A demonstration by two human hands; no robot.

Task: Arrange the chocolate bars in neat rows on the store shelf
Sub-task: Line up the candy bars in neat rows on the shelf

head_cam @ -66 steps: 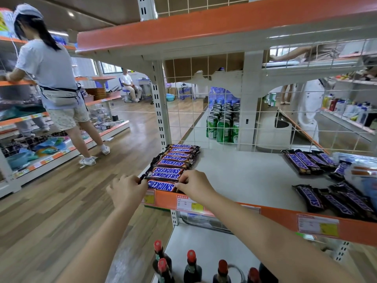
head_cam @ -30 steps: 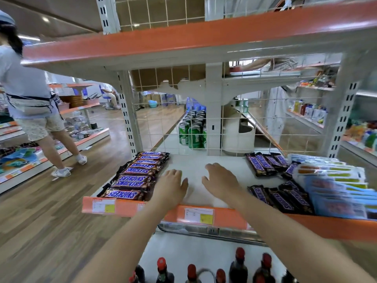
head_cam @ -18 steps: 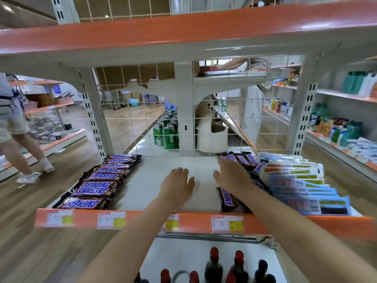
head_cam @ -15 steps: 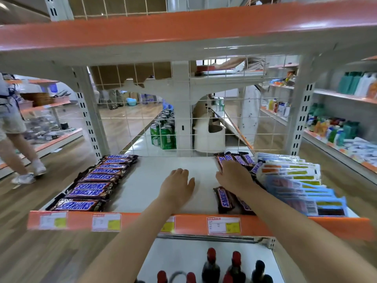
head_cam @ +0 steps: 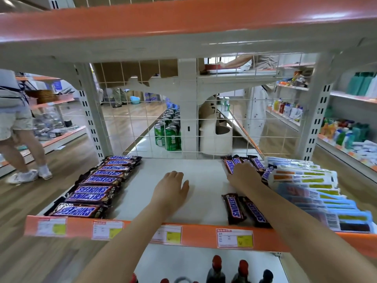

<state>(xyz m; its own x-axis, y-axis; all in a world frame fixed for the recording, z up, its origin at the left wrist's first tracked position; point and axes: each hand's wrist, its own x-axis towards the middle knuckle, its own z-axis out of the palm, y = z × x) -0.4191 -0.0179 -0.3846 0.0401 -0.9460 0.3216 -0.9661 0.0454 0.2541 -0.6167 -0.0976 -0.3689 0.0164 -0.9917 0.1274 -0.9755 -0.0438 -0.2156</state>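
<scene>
While the left hand stays flat and open, the right hand has reached onto the rear chocolate bars, grip unclear.

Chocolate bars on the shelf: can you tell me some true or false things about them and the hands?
1. A stacked row of chocolate bars lies at the shelf's left end. True.
2. The left hand holds a bar. False: it is spread open over bare shelf, holding nothing.
3. The right hand reaches the back bars on the right. True.
4. The front bars on the right lie crosswise like the left row. False: they point front to back.
5. Green cans stand among the bars. False: they are behind the wire grid.
</scene>
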